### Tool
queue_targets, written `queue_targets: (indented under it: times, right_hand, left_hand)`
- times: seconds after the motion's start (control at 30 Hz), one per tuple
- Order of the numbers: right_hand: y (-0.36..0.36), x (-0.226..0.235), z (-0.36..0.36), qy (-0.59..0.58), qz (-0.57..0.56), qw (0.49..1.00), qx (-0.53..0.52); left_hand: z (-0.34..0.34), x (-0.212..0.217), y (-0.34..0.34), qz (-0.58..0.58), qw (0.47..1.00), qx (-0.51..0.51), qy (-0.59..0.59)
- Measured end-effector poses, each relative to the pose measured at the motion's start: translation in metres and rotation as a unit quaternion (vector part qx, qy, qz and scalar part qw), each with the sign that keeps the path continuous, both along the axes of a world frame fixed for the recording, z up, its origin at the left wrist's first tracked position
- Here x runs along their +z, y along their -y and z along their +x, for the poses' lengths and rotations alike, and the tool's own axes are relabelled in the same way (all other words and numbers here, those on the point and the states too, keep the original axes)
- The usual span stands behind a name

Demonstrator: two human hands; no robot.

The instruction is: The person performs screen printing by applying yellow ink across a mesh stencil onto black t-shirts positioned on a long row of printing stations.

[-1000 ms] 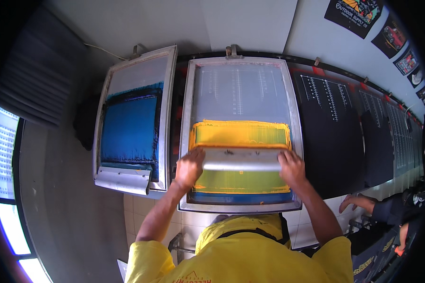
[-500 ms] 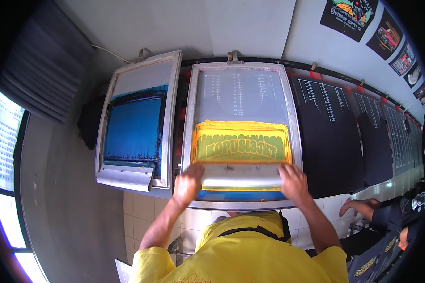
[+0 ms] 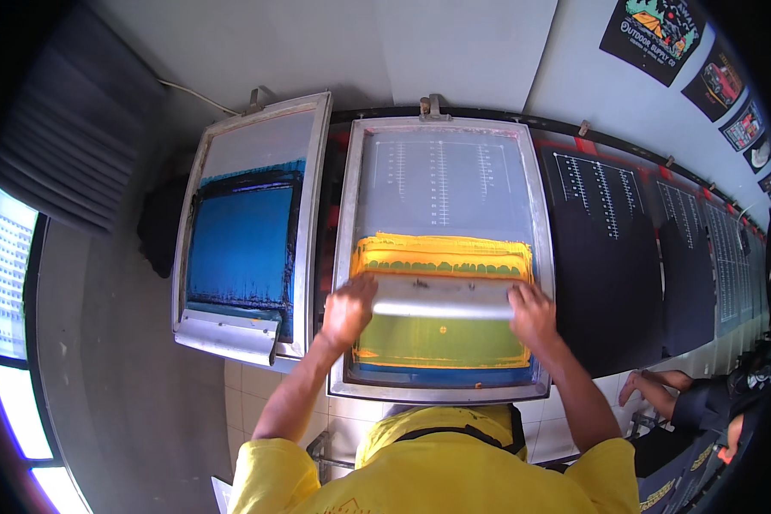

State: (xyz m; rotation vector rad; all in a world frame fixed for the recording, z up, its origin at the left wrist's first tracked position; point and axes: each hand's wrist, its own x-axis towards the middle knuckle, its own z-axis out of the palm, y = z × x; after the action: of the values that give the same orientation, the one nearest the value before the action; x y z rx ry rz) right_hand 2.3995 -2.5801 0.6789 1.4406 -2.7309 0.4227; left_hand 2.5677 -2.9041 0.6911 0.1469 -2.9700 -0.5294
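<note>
My left hand (image 3: 348, 312) and my right hand (image 3: 533, 313) are closed on the two ends of a wide silver squeegee (image 3: 441, 297). It lies across a screen-printing frame (image 3: 344, 227) with grey mesh, in the middle of the bench. Bright yellow ink (image 3: 445, 249) forms a thick band just beyond the squeegee. On my side of it, a thinner olive-yellow film covers the mesh, edged with yellow, with a blue strip along the near edge. The squeegee hides part of the mesh, including most of a stencil design.
At left, a second screen frame (image 3: 324, 146) holds blue mesh with dark ink smears, and another metal squeegee (image 3: 228, 336) rests on its near end. Black printing boards (image 3: 604, 283) line the bench to the right. Another person's legs (image 3: 660, 390) show at lower right.
The squeegee has moved away from me across the screen, both hands still on it. It now covers the lettering seen before, and more coated mesh shows on my side.
</note>
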Motion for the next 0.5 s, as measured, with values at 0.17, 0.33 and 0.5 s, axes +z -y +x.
queue_targets:
  times: [0.17, 0.33, 0.5]
  right_hand:
    - [0.030, 0.010, -0.053, 0.050, 0.050, 0.997, -0.017]
    - [0.023, 0.007, -0.046, 0.040, 0.024, 0.999, -0.015]
    - [-0.014, 0.053, 0.026, 0.074, 0.027, 0.997, -0.011]
  left_hand:
    - [-0.050, -0.009, 0.030, -0.031, 0.997, 0.017, 0.062]
    - [-0.038, 0.000, 0.020, -0.025, 0.997, 0.021, 0.069]
    - [0.030, 0.034, -0.019, -0.017, 0.999, 0.005, 0.034]
